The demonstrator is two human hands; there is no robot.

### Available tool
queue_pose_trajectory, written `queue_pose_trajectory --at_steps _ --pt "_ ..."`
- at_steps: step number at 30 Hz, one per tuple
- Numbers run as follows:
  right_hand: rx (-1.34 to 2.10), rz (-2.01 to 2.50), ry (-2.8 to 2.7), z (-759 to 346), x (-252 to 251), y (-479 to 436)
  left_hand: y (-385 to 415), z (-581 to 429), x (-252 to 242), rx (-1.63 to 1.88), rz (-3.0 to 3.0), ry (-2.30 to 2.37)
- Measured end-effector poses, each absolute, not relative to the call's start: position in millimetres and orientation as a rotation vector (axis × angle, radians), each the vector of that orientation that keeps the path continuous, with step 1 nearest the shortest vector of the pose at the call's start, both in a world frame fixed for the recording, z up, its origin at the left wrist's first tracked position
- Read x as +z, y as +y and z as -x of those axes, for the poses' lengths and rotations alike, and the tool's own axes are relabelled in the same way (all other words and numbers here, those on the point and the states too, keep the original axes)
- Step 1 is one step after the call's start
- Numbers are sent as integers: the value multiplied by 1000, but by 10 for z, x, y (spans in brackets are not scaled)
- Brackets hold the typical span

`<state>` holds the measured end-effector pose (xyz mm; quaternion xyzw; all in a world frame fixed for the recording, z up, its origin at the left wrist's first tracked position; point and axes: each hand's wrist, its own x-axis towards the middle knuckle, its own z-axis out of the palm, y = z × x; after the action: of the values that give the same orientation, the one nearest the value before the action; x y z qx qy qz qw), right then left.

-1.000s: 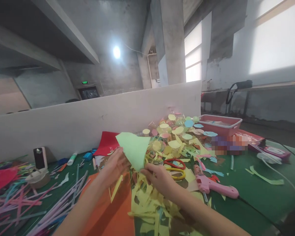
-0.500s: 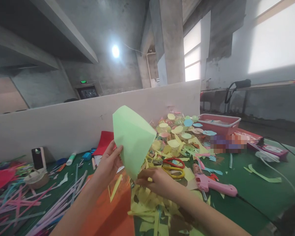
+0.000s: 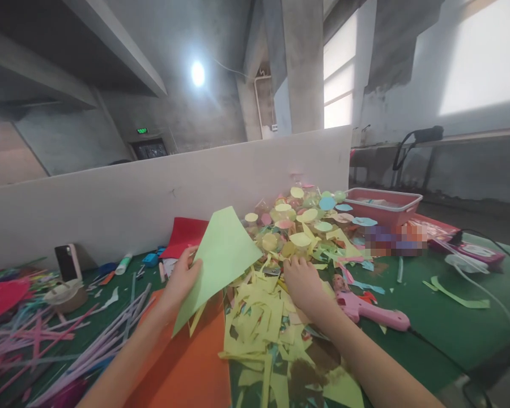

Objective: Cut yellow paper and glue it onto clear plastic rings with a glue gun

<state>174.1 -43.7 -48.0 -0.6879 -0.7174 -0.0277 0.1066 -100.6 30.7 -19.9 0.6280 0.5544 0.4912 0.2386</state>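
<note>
A light green sheet of paper (image 3: pixel 223 252) is pinched at its left edge by my left hand (image 3: pixel 185 280), above an orange sheet (image 3: pixel 187 362). My right hand (image 3: pixel 304 283) is off the paper and lies over the scissors, its fingers bent down; it hides most of them, with only a metal part (image 3: pixel 272 271) showing at its left. Around and below my right hand spread many yellow-green paper scraps (image 3: pixel 255 311).
A pink glue gun (image 3: pixel 380 314) with a cord lies at the right. Behind are round paper pieces (image 3: pixel 308 215) and a pink basket (image 3: pixel 382 209). Paper strips (image 3: pixel 97 345), a cup (image 3: pixel 66 296) and a phone (image 3: pixel 68 262) are at the left. A white partition (image 3: pixel 110 209) stands behind.
My right hand has let go of the green paper and moved right onto the scissors, now mostly covered. My left hand keeps the paper, which is lower and tilted differently.
</note>
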Motion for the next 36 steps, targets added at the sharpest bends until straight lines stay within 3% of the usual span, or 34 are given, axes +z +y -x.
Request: queue_pose_trajectory --at_steps 19,26,33,36 --pt "-20 2027 -2097 -1780 -503 -388 280 890 -260 1573 -1517 1505" --pt "22 1854 -2004 -1768 -415 -421 262 806 -1 1639 -1496 1451" --pt "243 1653 -1847 -1813 -405 -319 375 882 525 1791 -1482 1380" --pt "575 1462 -1771 -1838 -428 -274 487 895 595 1833 -1478 1353"
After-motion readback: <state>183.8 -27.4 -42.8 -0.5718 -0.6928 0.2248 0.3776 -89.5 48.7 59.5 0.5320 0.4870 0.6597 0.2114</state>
